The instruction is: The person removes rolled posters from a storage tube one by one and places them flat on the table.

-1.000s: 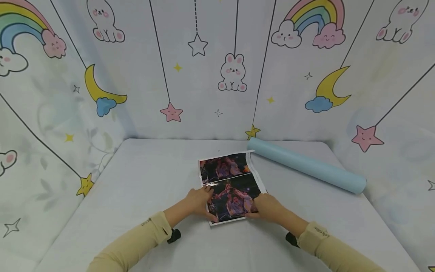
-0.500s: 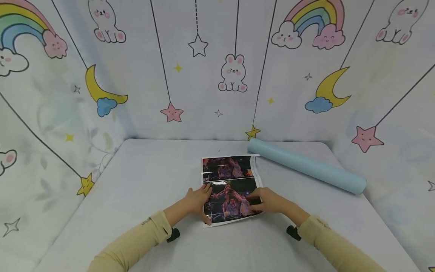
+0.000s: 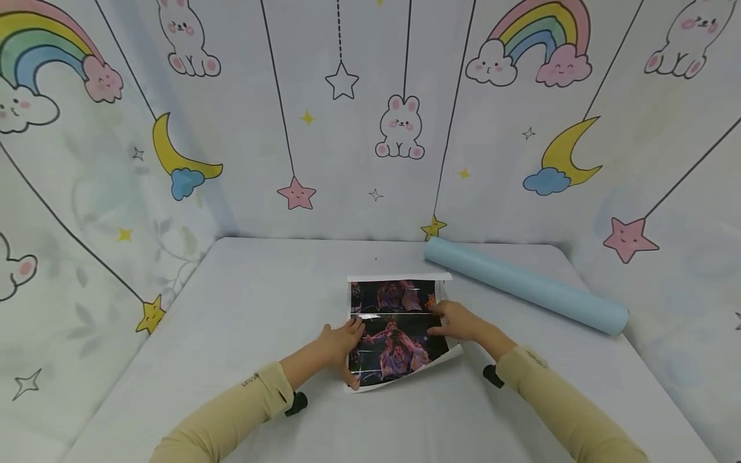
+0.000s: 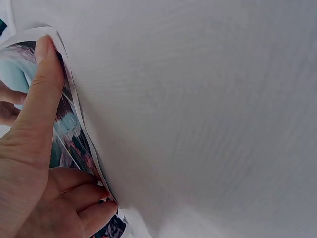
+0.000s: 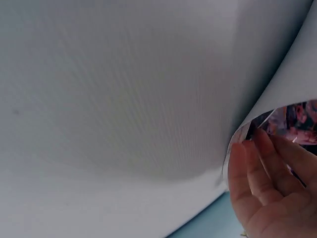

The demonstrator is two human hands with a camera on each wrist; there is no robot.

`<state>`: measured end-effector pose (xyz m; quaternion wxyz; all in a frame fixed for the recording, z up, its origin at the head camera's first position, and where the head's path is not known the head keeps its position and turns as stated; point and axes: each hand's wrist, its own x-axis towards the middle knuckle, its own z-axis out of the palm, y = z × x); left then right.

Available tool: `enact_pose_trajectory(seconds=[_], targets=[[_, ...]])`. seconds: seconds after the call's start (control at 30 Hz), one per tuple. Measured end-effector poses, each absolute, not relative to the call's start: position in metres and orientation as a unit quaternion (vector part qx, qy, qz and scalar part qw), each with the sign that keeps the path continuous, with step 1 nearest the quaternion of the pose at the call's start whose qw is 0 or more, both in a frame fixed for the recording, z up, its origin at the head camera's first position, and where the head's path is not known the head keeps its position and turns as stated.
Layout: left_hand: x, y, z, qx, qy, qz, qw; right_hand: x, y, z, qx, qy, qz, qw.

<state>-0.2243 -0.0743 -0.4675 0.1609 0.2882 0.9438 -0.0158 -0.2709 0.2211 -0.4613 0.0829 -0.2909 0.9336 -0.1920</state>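
Observation:
A glossy printed poster [image 3: 399,347] with dark, purple and red figures and a white border lies on the white table, a pale crease line running across it. My left hand [image 3: 341,347] rests along its left edge, thumb and fingers spread; in the left wrist view the straight thumb [image 4: 45,74] presses near the margin. At the right edge, my right hand [image 3: 460,321] touches the print with its fingers apart. Those fingers [image 5: 267,158] lie against the upward-curving margin in the right wrist view. The poster's lower right corner lifts off the table.
A light blue roll [image 3: 527,283] lies slantwise at the back right, close to the poster's top right corner. Behind the white table [image 3: 260,283] hangs a cloth backdrop [image 3: 243,128] with rainbows, moons, stars and rabbits.
The poster has turned and straightened, its top edge now nearly level and nearer me. My right hand has slid up along the right edge; the left hand has barely moved.

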Motion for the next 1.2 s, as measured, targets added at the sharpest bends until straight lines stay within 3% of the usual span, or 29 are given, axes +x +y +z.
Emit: enact_pose_trajectory(seconds=[0.33,1.2], targets=[[-0.216,-0.075,-0.468,0.311,0.937,-0.010,0.159,-0.293,0.222,-0.470,-0.255,0.957,-0.123,0.061],[-0.211,-0.075,-0.467,0.311,0.937,-0.022,0.159,-0.322,0.225,-0.473,-0.107,0.974,-0.110,0.168]])
